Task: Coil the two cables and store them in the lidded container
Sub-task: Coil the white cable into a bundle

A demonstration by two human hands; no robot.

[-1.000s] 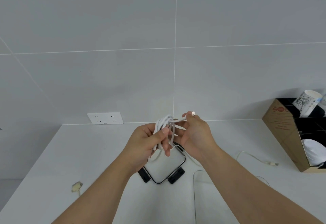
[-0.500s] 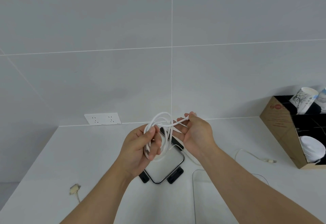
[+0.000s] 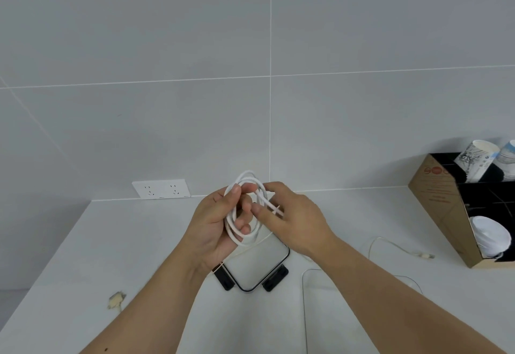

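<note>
A white cable (image 3: pixel 252 238) is wound into loops above the counter. My left hand (image 3: pixel 214 225) grips one side of the coil with its fingers through the loops. My right hand (image 3: pixel 295 215) pinches the cable's loose end across the coil. Under my hands sits the container (image 3: pixel 252 271), a clear box with black clips on its sides. Its clear lid (image 3: pixel 312 292) seems to lie flat beside it, partly under my right forearm. A second, thin white cable (image 3: pixel 398 246) lies loose on the counter to the right, its plug pointing right.
A cardboard organiser (image 3: pixel 446 211) with paper cups stands at the far right. A white wall socket (image 3: pixel 161 188) sits at the back left. A small beige plug (image 3: pixel 117 299) lies near the counter's left edge.
My right hand has brought the cable's end down from the top of the coil and across its middle. The loops have drawn tighter in my left hand.
</note>
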